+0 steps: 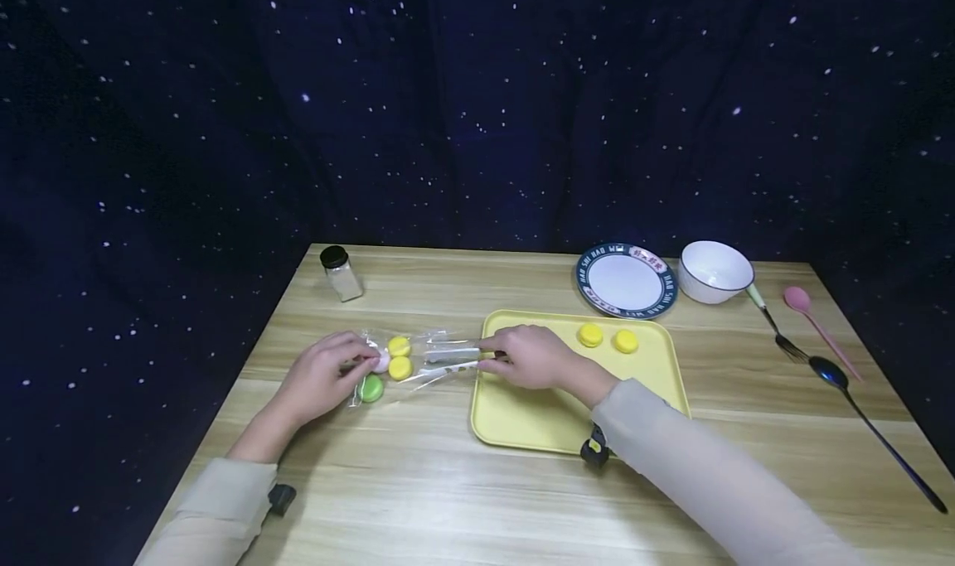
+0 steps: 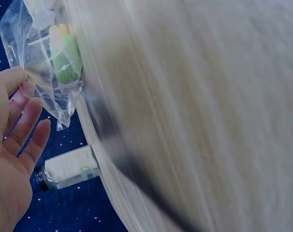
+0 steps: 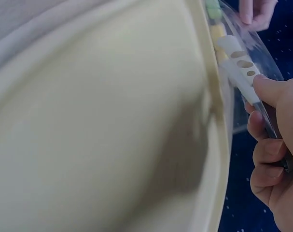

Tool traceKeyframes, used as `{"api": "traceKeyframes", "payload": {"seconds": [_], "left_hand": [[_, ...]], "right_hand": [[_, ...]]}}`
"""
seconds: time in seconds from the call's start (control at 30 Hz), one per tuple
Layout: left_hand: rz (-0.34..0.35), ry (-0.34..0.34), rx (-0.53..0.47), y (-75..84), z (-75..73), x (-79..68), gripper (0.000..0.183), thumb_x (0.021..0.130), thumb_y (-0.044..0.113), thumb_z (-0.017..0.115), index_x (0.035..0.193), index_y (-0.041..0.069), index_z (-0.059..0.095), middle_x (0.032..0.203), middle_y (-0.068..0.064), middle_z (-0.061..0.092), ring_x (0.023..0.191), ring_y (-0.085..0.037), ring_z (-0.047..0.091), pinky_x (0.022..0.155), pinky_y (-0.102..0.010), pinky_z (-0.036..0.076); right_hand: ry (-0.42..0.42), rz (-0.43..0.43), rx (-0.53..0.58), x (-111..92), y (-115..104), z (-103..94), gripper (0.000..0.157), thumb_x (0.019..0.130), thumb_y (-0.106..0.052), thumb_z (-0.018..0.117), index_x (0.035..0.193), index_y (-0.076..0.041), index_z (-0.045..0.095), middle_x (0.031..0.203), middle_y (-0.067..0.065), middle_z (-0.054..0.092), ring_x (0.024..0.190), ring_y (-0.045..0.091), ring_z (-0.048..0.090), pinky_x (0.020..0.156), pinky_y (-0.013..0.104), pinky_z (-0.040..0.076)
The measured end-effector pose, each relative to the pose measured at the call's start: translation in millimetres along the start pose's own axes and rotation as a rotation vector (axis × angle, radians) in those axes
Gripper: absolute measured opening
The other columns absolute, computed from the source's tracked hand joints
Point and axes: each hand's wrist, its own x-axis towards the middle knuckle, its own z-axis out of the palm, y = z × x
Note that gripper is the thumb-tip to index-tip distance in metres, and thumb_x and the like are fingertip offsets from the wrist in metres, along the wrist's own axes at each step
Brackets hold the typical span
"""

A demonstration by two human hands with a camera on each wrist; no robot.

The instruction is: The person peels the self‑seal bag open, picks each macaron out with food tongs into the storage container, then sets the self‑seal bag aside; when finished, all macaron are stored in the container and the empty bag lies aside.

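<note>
A clear plastic bag (image 2: 20, 41) lies on the table, left of the yellow tray (image 1: 515, 421). Inside it show two yellow macarons (image 1: 400, 368), a pale pink macaron (image 1: 382, 362) and a green macaron (image 1: 370, 389). My left hand (image 1: 322, 377) pinches the bag's left end between thumb and fingers, beside the pink macaron. In my right hand (image 1: 531, 357), over the tray's left edge, I grip tongs (image 3: 230, 46) with white slotted ends. The white ends reach into the bag's right side, short of the yellow macarons. Two more yellow macarons (image 1: 590, 335) sit at the tray's back.
Behind my left hand stands a black-lidded shaker jar (image 1: 344, 280). A blue-rimmed plate (image 1: 627, 282) and a white bowl (image 1: 715, 272) are at the back right. A fork (image 1: 779, 334), a pink spoon (image 1: 821, 334) and a long dark spoon (image 1: 873, 433) lie on the right.
</note>
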Motion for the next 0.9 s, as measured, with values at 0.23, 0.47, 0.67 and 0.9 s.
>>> {"api": "traceKeyframes", "payload": {"seconds": [0.23,0.47,0.67,0.9], "left_hand": [[0.004,-0.005,-0.004,0.9,0.2,0.1,0.012,0.086,0.025,0.072,0.098,0.021,0.072,0.098,0.016,0.061,0.094,-0.005,0.056,0.084,-0.033,0.049],[-0.003,-0.009,-0.003,0.2,0.0,-1.0,0.011,0.087,0.025,0.072,0.097,0.021,0.072,0.098,0.016,0.06,0.093,-0.005,0.056,0.084,-0.033,0.048],[-0.019,-0.008,-0.002,0.8,-1.4,-2.3,0.01,0.087,0.025,0.072,0.096,0.022,0.072,0.097,0.016,0.061,0.095,-0.006,0.057,0.085,-0.034,0.048],[-0.024,-0.005,0.003,1.3,-2.4,-4.0,0.01,0.087,0.026,0.072,0.096,0.023,0.072,0.097,0.017,0.061,0.094,-0.005,0.057,0.084,-0.034,0.048]], "right_hand": [[-0.016,-0.022,0.029,17.3,-14.1,15.0,0.039,0.093,-0.047,0.057,0.122,-0.023,0.065,0.097,-0.009,0.066,0.075,0.007,0.056,0.06,0.03,0.048],[-0.016,-0.019,-0.02,22.4,-21.9,20.8,0.044,0.095,-0.049,0.052,0.129,-0.023,0.06,0.104,-0.005,0.067,0.082,0.011,0.062,0.064,0.033,0.051],[0.001,-0.042,-0.03,13.3,-16.9,12.4,0.031,0.093,-0.045,0.057,0.114,-0.024,0.067,0.084,-0.012,0.059,0.065,0.006,0.052,0.052,0.027,0.044],[0.011,-0.037,-0.048,-5.7,-5.4,-4.5,0.039,0.093,-0.046,0.057,0.122,-0.021,0.065,0.078,-0.014,0.055,0.06,0.006,0.049,0.047,0.025,0.04]]}}
